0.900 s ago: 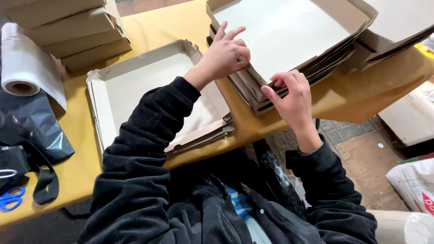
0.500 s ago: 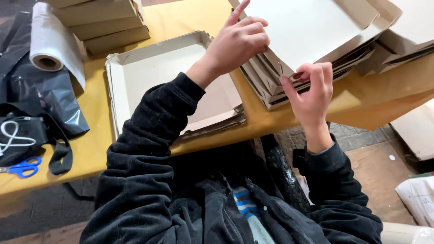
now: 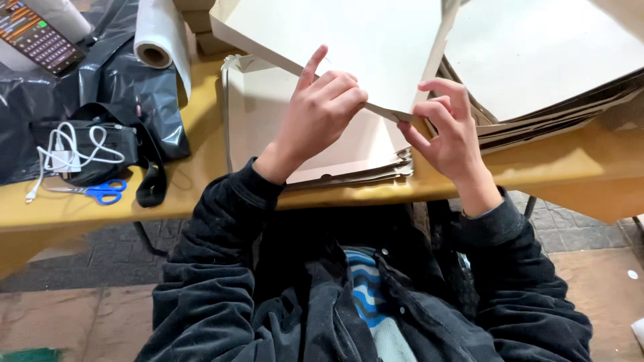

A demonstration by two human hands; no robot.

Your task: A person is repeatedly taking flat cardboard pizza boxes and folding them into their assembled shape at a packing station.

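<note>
Top cardboard sheet [image 3: 349,40] now lifted clear of the stack of flat cardboard blanks [image 3: 557,121] at the right end of the worktop [image 3: 201,194]; half a second ago it still lay on that stack, with my right fingers working at the near edges. It now hangs tilted over the middle of the worktop, its near edge raised above the open shallow box [image 3: 268,127] that lies at the front edge. My left hand [image 3: 315,121] is pinched narrow on that near edge, index finger sticking up free. My right hand [image 3: 446,127] is pinched narrow on the near corner beside it. Judgement: one sheet is separated and in both hands. Scissors [image 3: 94,192], a black pouch with white cable [image 3: 80,151] and a plastic film roll [image 3: 161,40] lie toward the left end, untouched.
</note>
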